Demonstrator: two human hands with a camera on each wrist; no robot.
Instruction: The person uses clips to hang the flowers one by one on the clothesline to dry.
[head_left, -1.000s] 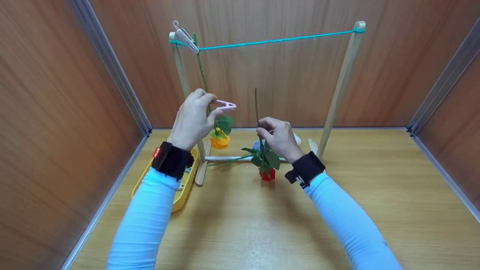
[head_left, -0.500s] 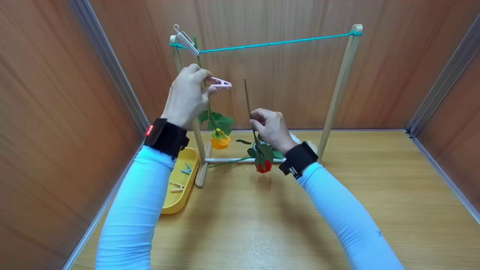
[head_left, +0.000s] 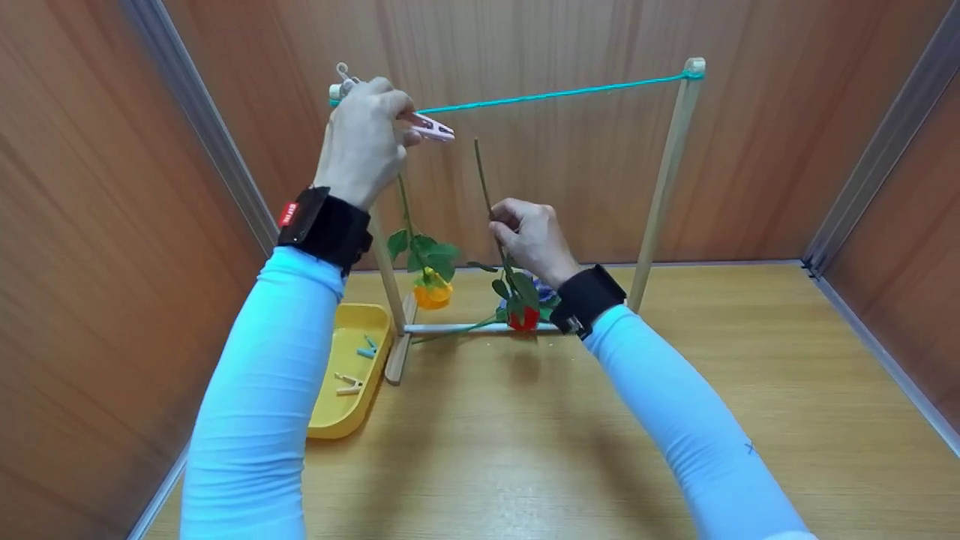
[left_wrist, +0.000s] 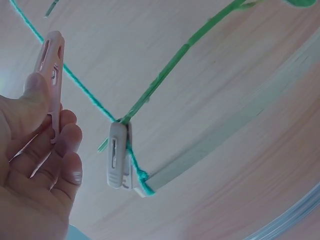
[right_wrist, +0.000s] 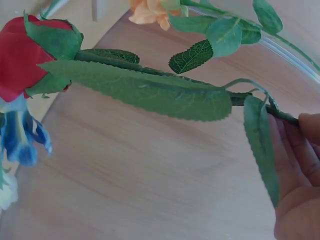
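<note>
Across the light wood-grain counter point(head_left: 480, 457) stands a wooden frame point(head_left: 664, 180), with a turquoise cord point(head_left: 547, 96) tied between its two posts and a white crossbar point(head_left: 442, 328) low down. Reddish-brown wood-grain panels point(head_left: 585, 180) enclose the work area at the back and both sides, with a metal strip point(head_left: 210, 135) at the corner on the left. Beside the frame's left foot sits a yellow tray point(head_left: 334, 416) containing a blue clothespin point(head_left: 367, 349) and a cream clothespin point(head_left: 350, 386). Near the left post, a pale grey clothespin point(left_wrist: 117, 155) fastens a yellow flower point(head_left: 433, 292) to the cord, bloom downward. The left hand point(head_left: 365, 139) is raised near that end of the cord, thumb and fingers pinching a pink clothespin point(head_left: 435, 129); contact between this clothespin and the cord cannot be determined. The right hand point(head_left: 531, 232), lower and nearer the middle of the frame, has thumb and fingertips clamped on the stem of a red rose point(head_left: 523, 319), held with its bloom downward in front of the crossbar. A blue flower point(right_wrist: 22, 145) and a white flower point(right_wrist: 7, 192), partly cut off, appear beside the rose in the right wrist view.
</note>
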